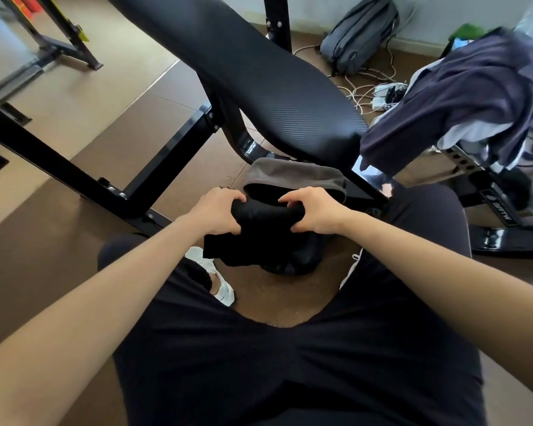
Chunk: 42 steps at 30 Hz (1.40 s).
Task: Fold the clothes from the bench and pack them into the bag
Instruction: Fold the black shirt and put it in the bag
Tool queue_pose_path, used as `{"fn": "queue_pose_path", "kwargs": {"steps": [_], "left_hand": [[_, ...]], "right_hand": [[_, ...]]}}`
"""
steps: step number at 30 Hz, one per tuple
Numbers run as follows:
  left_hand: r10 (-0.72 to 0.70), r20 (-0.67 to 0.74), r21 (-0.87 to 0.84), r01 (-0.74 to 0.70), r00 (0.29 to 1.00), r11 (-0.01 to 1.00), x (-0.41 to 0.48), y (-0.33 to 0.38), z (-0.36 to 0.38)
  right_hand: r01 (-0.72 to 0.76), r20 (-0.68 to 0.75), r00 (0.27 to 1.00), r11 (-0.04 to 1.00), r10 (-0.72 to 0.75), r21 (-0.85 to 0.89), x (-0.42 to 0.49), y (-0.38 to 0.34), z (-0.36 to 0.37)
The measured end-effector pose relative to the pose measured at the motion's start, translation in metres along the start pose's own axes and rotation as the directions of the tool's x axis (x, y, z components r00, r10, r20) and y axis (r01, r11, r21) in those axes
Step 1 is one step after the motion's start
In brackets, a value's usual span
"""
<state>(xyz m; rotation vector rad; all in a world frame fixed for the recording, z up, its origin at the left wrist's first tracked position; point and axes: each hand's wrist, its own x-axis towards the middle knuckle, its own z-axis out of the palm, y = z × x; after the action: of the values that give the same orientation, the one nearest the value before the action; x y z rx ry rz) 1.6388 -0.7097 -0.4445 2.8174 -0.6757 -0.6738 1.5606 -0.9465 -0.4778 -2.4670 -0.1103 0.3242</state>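
Left hand (217,212) and right hand (314,212) holding a folded black garment (265,232)
Fingers (228,196) of both hands curl round the garment's upper edge, one hand at each end, the cloth hanging below; just beyond the fingers the grey-rimmed bag (292,176) lies open on the floor, the padded counter (259,72) farther ahead, navy clothes (462,96) heaped to the right

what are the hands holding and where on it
Both grip a folded black garment by its top edge: left hand at the left end, right hand at the right end.
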Motion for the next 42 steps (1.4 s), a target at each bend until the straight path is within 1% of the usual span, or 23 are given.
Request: {"fn": "queue_pose_path", "kwargs": {"steps": [3, 6, 8, 9, 10, 11, 12, 13, 15, 17, 18, 20, 22, 24, 25, 27, 29, 30, 34, 35, 37, 39, 42], "left_hand": [[0.054, -0.077, 0.072, -0.049, 0.996, 0.996, -0.003, 0.005, -0.007], [0.045, -0.071, 0.044, -0.042, 0.996, 0.998, -0.001, -0.002, -0.011], [0.005, -0.043, -0.019, -0.006, 0.999, 1.0, 0.002, -0.011, -0.015], [-0.016, -0.048, -0.093, 0.011, 0.999, 0.996, 0.003, -0.014, -0.017], [-0.042, -0.062, -0.211, 0.028, 0.997, 0.977, 0.002, -0.017, -0.019], [-0.08, -0.08, -0.372, 0.044, 0.994, 0.927, 0.0, -0.018, -0.021], [-0.125, -0.079, -0.543, 0.062, 0.989, 0.837, -0.002, -0.018, -0.021], [-0.165, -0.049, -0.687, 0.086, 0.985, 0.722, -0.005, -0.018, -0.02], [-0.213, -0.019, -0.831, 0.103, 0.977, 0.547, -0.009, -0.018, -0.015], [-0.252, -0.01, -0.89, 0.107, 0.968, 0.443, -0.009, -0.015, -0.007], [-0.274, 0.001, -0.911, 0.114, 0.962, 0.397, -0.008, -0.014, -0.004], [-0.297, 0.038, -0.939, 0.136, 0.954, 0.316, -0.003, -0.012, 0.005], [-0.301, 0.078, -0.948, 0.164, 0.951, 0.274, 0.001, -0.012, 0.015], [-0.315, 0.097, -0.944, 0.187, 0.944, 0.273, 0.006, -0.012, 0.025], [-0.321, 0.104, -0.941, 0.198, 0.941, 0.276, 0.009, -0.013, 0.031], [-0.326, 0.126, -0.934, 0.223, 0.937, 0.279, 0.012, -0.015, 0.042], [-0.327, 0.155, -0.921, 0.256, 0.932, 0.295, 0.014, -0.016, 0.055], [-0.325, 0.17, -0.912, 0.274, 0.93, 0.307, 0.014, -0.017, 0.063], [-0.231, 0.28, -0.892, 0.341, 0.932, 0.298, 0.011, -0.015, 0.084], [-0.189, 0.279, -0.882, 0.329, 0.941, 0.336, 0.013, -0.015, 0.087], [-0.139, 0.228, -0.842, 0.267, 0.964, 0.468, 0.017, -0.015, 0.091], [-0.199, 0.156, -0.77, 0.245, 0.968, 0.589, 0.019, -0.014, 0.095], [-0.353, 0.006, -0.627, 0.278, 0.936, 0.728, 0.018, -0.007, 0.098]], "right_hand": [[0.021, -0.086, 0.996, 0.989, -0.034, -0.149, 0.004, -0.002, -0.002], [-0.022, -0.1, 0.995, 0.98, 0.002, -0.198, 0.009, 0.0, -0.012], [-0.068, -0.09, 0.994, 0.982, 0.053, -0.176, 0.013, 0.005, -0.019], [-0.086, -0.088, 0.993, 0.988, 0.075, -0.125, 0.013, 0.006, -0.024], [-0.102, -0.087, 0.991, 0.995, 0.1, -0.01, 0.012, 0.007, -0.028], [-0.11, -0.082, 0.989, 0.977, 0.127, 0.181, 0.009, 0.007, -0.032], [-0.125, -0.06, 0.985, 0.908, 0.162, 0.401, 0.005, 0.005, -0.035], [-0.142, -0.017, 0.982, 0.786, 0.191, 0.601, 0.001, 0.004, -0.037], [-0.169, 0.039, 0.969, 0.539, 0.245, 0.825, 0.001, 0.009, -0.033], [-0.168, 0.042, 0.951, 0.397, 0.306, 0.902, 0.005, 0.012, -0.023], [-0.165, 0.039, 0.945, 0.37, 0.325, 0.914, 0.007, 0.013, -0.018], [-0.184, 0.039, 0.931, 0.373, 0.363, 0.909, 0.007, 0.014, -0.007], [-0.234, 0.088, 0.923, 0.365, 0.374, 0.901, 0.003, 0.017, 0.005], [-0.264, 0.143, 0.933, 0.356, 0.331, 0.897, -0.002, 0.021, 0.015], [-0.263, 0.148, 0.941, 0.383, 0.305, 0.886, -0.004, 0.025, 0.021], [-0.228, 0.085, 0.956, 0.532, 0.281, 0.816, -0.007, 0.029, 0.029], [-0.223, -0.006, 0.952, 0.709, 0.305, 0.669, -0.006, 0.032, 0.034], [-0.228, -0.034, 0.949, 0.756, 0.314, 0.613, -0.005, 0.034, 0.035], [-0.233, -0.088, 0.937, 0.794, 0.337, 0.562, -0.004, 0.038, 0.043], [-0.236, -0.103, 0.933, 0.801, 0.345, 0.551, -0.004, 0.038, 0.045], [-0.234, -0.127, 0.929, 0.816, 0.349, 0.528, -0.002, 0.04, 0.048], [-0.225, -0.148, 0.929, 0.834, 0.34, 0.505, 0.0, 0.039, 0.049], [-0.199, -0.175, 0.938, 0.88, 0.298, 0.43, 0.003, 0.037, 0.052]]}}
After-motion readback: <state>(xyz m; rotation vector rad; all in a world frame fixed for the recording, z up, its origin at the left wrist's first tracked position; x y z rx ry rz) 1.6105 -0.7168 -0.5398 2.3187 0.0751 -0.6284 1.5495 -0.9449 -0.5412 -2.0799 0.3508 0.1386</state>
